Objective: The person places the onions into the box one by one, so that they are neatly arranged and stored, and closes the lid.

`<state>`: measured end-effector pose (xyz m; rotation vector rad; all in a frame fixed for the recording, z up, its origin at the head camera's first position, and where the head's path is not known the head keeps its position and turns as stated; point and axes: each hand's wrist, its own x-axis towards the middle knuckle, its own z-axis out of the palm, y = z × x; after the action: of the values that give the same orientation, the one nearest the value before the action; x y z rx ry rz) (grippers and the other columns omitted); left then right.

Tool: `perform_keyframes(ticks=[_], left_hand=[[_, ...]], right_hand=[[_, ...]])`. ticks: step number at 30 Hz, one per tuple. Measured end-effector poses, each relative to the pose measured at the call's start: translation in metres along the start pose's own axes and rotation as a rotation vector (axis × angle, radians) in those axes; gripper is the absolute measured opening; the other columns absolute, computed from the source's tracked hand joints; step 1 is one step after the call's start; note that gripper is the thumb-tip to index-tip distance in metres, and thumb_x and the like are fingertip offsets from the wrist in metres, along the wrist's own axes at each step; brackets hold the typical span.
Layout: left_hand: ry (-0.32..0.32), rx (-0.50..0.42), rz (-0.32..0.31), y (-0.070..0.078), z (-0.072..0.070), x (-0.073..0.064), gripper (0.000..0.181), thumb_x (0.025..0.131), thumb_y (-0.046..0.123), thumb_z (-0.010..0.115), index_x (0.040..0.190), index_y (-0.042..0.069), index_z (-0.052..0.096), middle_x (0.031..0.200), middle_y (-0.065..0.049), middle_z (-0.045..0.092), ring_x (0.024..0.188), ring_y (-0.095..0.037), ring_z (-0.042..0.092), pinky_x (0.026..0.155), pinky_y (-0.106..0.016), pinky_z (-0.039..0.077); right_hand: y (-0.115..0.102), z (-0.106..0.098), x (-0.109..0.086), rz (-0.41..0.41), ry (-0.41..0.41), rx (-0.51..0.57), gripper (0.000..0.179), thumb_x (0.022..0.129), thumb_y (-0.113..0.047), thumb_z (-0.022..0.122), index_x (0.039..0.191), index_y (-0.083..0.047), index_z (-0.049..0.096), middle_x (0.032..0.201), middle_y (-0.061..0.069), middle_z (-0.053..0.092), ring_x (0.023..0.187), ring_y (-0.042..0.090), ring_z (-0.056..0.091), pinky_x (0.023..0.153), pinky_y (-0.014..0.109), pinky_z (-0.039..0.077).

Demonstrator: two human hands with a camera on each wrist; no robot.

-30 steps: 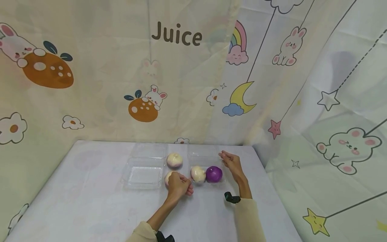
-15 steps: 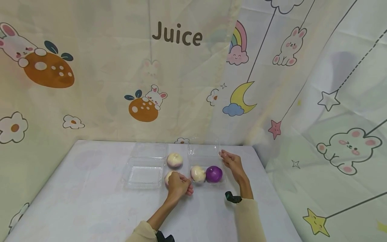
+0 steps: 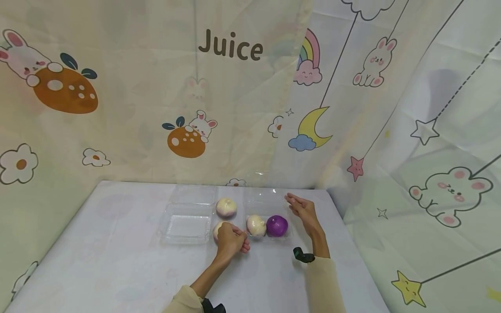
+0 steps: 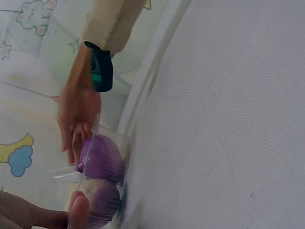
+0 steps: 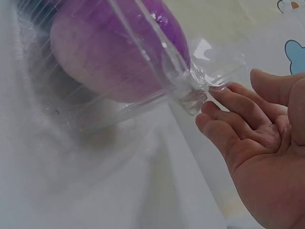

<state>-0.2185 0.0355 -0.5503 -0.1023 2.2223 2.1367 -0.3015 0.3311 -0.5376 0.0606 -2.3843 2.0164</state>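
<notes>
Cloth walls [image 3: 137, 87] printed with rabbits, stars and the word "Juice" enclose the far and right sides of a white-covered table [image 3: 117, 261]. Toward its back stands the right clear container [image 3: 266, 210], mouth up, hinge away from the person; with the lid raised behind, it runs front to back, while its base looks wider left to right. The left clear container [image 3: 188, 226] lies opened in the same direction. The right hand [image 3: 304, 213] has its fingers extended and thumb apart, fingertips touching the raised lid's plastic. The left hand [image 3: 232, 240] bends its fingers at the base's left edge; whether they pinch it I cannot tell. Inside the base, side by side, sit a pale bulb [image 3: 256, 225] and a purple bulb [image 3: 277, 226], the latter's nub upward. Between the containers are a back bulb [image 3: 226, 208] and a partly hidden front bulb [image 3: 218, 230].
</notes>
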Motion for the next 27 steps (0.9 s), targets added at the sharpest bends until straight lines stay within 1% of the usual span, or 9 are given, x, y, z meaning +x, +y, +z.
perform_keyframes(ticks=[2, 8, 12, 16, 20, 27], left_hand=[[0.0, -0.003, -0.002, 0.0002, 0.0002, 0.0002, 0.011, 0.095, -0.009, 0.071, 0.084, -0.012, 0.071, 0.062, -0.016, 0.074, 0.044, -0.017, 0.071, 0.047, -0.037, 0.064], [-0.006, -0.001, 0.016, -0.0003, 0.0008, 0.0004, 0.011, 0.095, -0.009, 0.071, 0.085, -0.015, 0.071, 0.062, -0.017, 0.074, 0.044, -0.018, 0.071, 0.047, -0.037, 0.064], [-0.011, -0.001, 0.021, 0.0001, 0.0015, 0.0002, 0.012, 0.095, -0.01, 0.07, 0.086, -0.016, 0.072, 0.063, -0.019, 0.074, 0.045, -0.018, 0.071, 0.047, -0.036, 0.064], [-0.011, 0.005, 0.027, -0.0002, 0.0018, 0.0001, 0.012, 0.095, -0.009, 0.071, 0.087, -0.018, 0.072, 0.063, -0.019, 0.074, 0.045, -0.018, 0.072, 0.047, -0.036, 0.064], [-0.006, 0.006, 0.023, 0.0001, 0.0017, 0.0002, 0.012, 0.095, -0.009, 0.071, 0.086, -0.017, 0.072, 0.063, -0.018, 0.074, 0.045, -0.018, 0.071, 0.047, -0.036, 0.064], [-0.004, 0.005, 0.01, 0.0001, 0.001, -0.0014, 0.012, 0.095, -0.009, 0.071, 0.084, -0.013, 0.072, 0.062, -0.017, 0.074, 0.045, -0.018, 0.071, 0.048, -0.037, 0.064]], right_hand=[[-0.0014, -0.0008, -0.0008, 0.008, 0.009, 0.004, 0.049, 0.116, -0.022, 0.055, 0.157, 0.004, 0.052, 0.159, 0.022, 0.056, 0.155, 0.038, 0.049, 0.116, 0.03, 0.05], [-0.0035, -0.0025, -0.0035, 0.011, 0.02, -0.023, 0.052, 0.115, -0.028, 0.058, 0.154, 0.006, 0.055, 0.157, 0.024, 0.059, 0.153, 0.039, 0.053, 0.119, 0.037, 0.049], [-0.003, -0.0031, -0.0044, 0.001, 0.034, -0.046, 0.053, 0.116, -0.033, 0.055, 0.15, 0.007, 0.059, 0.155, 0.025, 0.062, 0.151, 0.038, 0.056, 0.119, 0.039, 0.049], [-0.0033, -0.0021, -0.0041, -0.015, 0.065, -0.07, 0.055, 0.116, -0.039, 0.054, 0.144, 0.008, 0.065, 0.15, 0.025, 0.065, 0.146, 0.039, 0.06, 0.118, 0.041, 0.051], [-0.0054, -0.0007, -0.0042, -0.028, 0.095, -0.083, 0.054, 0.116, -0.038, 0.053, 0.138, 0.009, 0.069, 0.145, 0.026, 0.068, 0.142, 0.04, 0.063, 0.117, 0.042, 0.052], [-0.0077, 0.0, -0.0075, -0.021, 0.132, -0.078, 0.055, 0.115, -0.04, 0.055, 0.135, 0.009, 0.071, 0.141, 0.026, 0.071, 0.14, 0.039, 0.065, 0.117, 0.042, 0.052]])
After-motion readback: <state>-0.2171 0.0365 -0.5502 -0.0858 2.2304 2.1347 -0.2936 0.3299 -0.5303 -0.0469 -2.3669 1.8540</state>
